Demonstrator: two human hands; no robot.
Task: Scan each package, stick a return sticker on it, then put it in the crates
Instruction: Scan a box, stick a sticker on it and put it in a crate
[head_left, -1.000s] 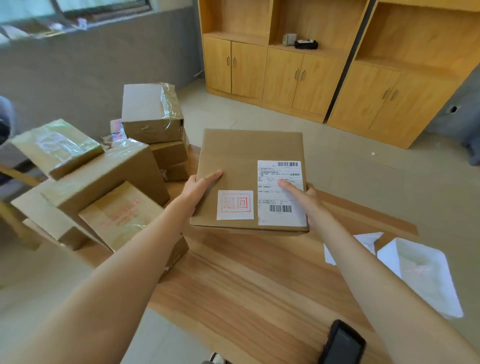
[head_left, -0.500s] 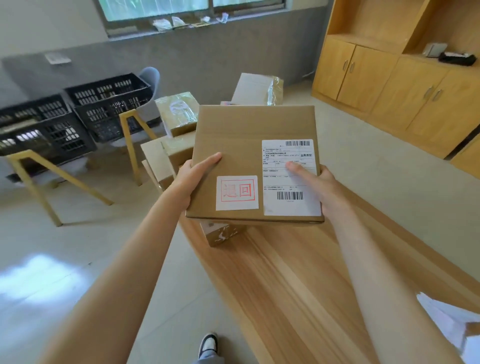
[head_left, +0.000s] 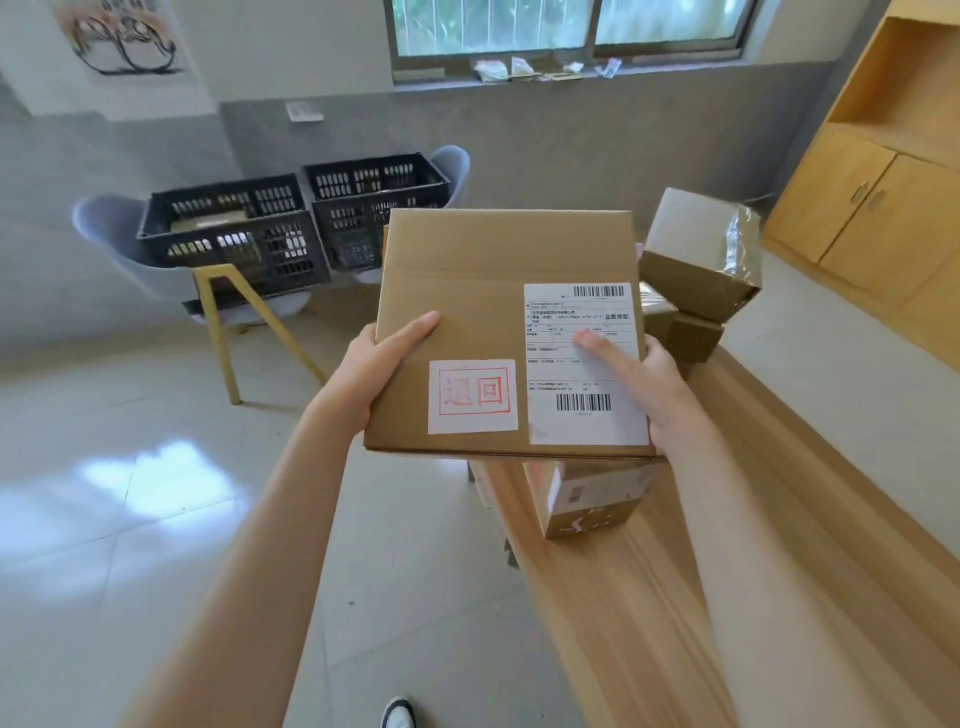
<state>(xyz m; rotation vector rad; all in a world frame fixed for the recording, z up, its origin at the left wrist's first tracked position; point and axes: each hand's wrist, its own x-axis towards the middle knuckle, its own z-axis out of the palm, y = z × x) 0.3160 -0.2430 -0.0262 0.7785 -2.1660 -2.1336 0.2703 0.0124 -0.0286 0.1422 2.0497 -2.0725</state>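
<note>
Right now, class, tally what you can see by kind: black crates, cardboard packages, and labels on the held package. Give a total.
Black crates: 2
Cardboard packages: 5, one held, the others
Labels on the held package: 2, return sticker, shipping label
Total: 9
</note>
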